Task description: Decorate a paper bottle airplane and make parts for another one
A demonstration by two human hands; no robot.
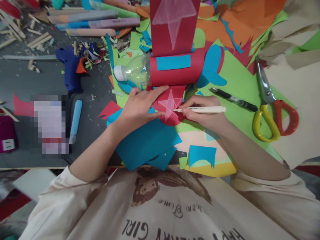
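A plastic bottle (135, 70) wrapped in red paper (175, 71) lies on its side like a plane, with a blue strip, a blue tail (212, 66) and red wings. My left hand (141, 108) lies flat, fingers stretched, pressing down the near red wing (163, 106). My right hand (203, 111) is closed around a white marker pen (202, 109), its tip touching a white star drawn on that wing. The far wing (173, 25) also bears a white star.
A black pen (233, 99) and yellow-and-red-handled scissors (268, 103) lie to the right on green paper. Blue paper pieces (147, 141) sit near the table's front edge. A blue glue gun (70, 68), glue sticks, paper rolls (97, 23) and scraps lie to the left and behind.
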